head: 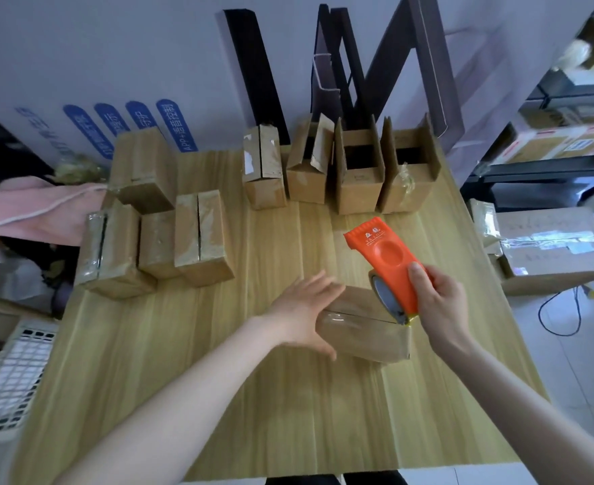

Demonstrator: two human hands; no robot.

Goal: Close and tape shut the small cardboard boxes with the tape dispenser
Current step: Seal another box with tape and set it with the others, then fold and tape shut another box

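On the table (218,386), the left hand (306,309) is being held open, fingers spread, against the left end of the box (365,332). The dispenser (390,271) is being gripped by the right hand (440,306), its lower end touching the box's right end.

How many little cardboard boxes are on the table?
9 boxes: four clustered left, four along the back, one nearest, under the tape dispenser. Others may hide behind them.
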